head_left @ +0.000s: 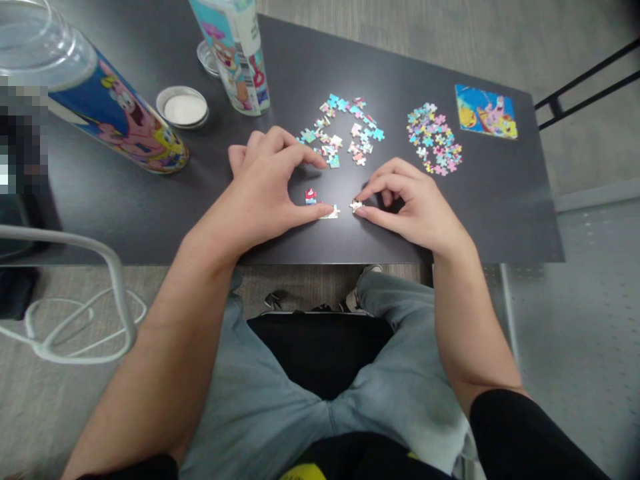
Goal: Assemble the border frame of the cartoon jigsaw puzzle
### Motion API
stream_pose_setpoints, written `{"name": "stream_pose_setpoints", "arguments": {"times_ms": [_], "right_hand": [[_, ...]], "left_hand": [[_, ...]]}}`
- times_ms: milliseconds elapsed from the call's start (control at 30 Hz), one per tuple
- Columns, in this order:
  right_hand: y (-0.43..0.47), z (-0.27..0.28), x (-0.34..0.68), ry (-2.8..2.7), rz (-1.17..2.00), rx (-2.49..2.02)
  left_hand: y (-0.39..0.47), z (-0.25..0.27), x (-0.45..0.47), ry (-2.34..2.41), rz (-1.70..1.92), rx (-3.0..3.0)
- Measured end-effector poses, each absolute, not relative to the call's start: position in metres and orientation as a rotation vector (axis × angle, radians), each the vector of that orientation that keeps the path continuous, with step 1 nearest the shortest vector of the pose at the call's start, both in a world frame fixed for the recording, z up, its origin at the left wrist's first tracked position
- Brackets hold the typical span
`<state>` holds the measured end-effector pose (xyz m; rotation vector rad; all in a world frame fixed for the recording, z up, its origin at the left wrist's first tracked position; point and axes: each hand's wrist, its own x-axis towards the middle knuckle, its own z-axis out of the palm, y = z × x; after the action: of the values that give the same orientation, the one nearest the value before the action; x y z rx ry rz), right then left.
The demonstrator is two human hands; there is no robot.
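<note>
Near the barcoded canister, puzzle pieces

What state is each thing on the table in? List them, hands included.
Left hand: spread, thumb on a piece
Right hand: pinching a pale piece
Red piece: flat
Middle pieces: scattered
Right pieces: bunched
Picture card: flat, picture up
Left canister: upright
Far canister: upright
Near lid: set down
Far lid: set down, partly hidden
</note>
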<state>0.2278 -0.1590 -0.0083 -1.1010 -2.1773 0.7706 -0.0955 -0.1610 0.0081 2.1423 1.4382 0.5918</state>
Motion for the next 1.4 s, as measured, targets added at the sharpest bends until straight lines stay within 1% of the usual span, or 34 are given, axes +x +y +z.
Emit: {"name": "stream_pose_setpoints", "arguments": {"times_ms": [233,400,633,833,967,1133,1267,1400], "right_hand": [[-0.159,-0.006,0.228,-2.189,0.786,-1.025],[-0.15,-0.001,0.231,-2.126,0.652,-1.078],[-0.116,-0.002,0.247,-2.087,0.45,-1.268],[-0.095,-0.002,0.245,-2.107,0.503,-1.289],[-0.052,-0.003,0.231,-2.121,0.372,-1.259],[0.001,-0.02,0.212,-2.155,0.245,-1.267],[0.005,-0.03,0.215,-2.162,0.259,-1.238],[-0.001,-0.027,0.222,-2.171,0.265,-1.161]], "left_hand": [[-0.16,0.007,-0.097,1.454,0.58,2.116],[-0.158,0.003,-0.099,1.432,0.592,2.141],[-0.154,-0.003,-0.104,1.386,0.619,2.124],[-0.153,0.001,-0.111,1.336,0.669,2.11],[-0.154,-0.001,-0.128,1.346,0.745,2.119],[-0.158,-0.007,-0.149,1.465,0.77,2.169],[-0.162,-0.01,-0.149,1.473,0.728,2.235],[-0.165,-0.011,-0.144,1.504,0.7,2.267]]}}
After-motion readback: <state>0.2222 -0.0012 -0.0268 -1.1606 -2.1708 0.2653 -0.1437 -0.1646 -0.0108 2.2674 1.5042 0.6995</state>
